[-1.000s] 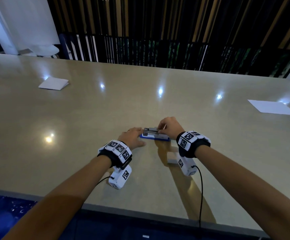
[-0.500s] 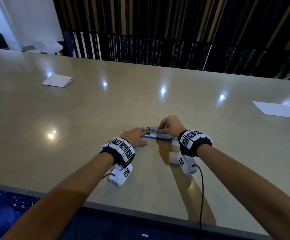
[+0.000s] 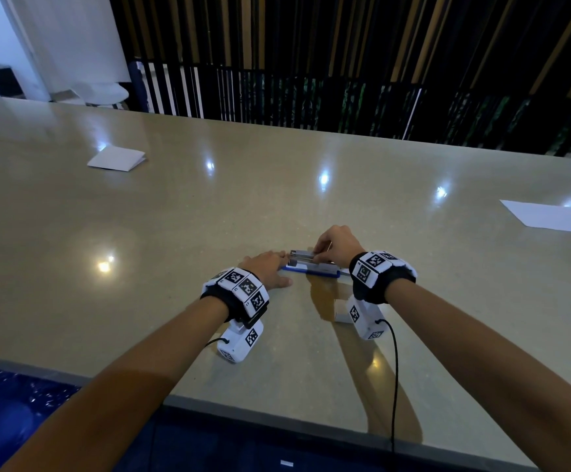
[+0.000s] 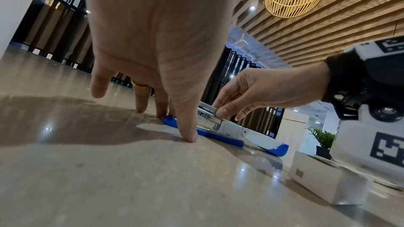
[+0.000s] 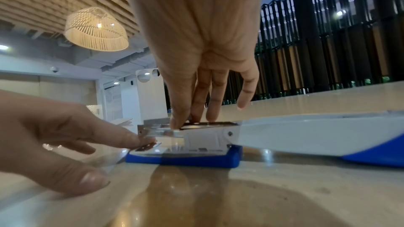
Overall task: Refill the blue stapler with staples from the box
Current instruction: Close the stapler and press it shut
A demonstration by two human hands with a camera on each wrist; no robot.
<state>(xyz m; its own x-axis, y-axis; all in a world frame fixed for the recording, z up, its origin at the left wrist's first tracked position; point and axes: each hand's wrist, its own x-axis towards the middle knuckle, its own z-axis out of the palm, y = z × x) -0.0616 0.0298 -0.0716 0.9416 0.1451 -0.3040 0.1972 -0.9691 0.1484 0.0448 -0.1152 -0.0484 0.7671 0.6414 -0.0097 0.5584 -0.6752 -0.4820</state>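
The blue stapler (image 3: 313, 269) lies swung open flat on the table, its white top (image 5: 306, 134) stretched to the right. My left hand (image 3: 277, 264) has straight fingers, with the tips on the table and against the stapler's front end (image 4: 170, 121). My right hand (image 3: 319, 253) pinches the metal magazine (image 5: 157, 129) between thumb and fingers. A dark strip (image 5: 210, 123) shows in the magazine's channel; I cannot tell if it is staples. The white staple box (image 4: 323, 179) stands close under my right wrist, half hidden in the head view.
The beige table (image 3: 175, 233) runs wide. A folded white paper (image 3: 115, 158) lies at the far left and a white sheet (image 3: 549, 216) at the far right. The table's front edge (image 3: 277, 413) is close to me. A dark slatted wall stands behind.
My left hand has slid slightly right, up to the stapler's front end. My right hand stays at the magazine.
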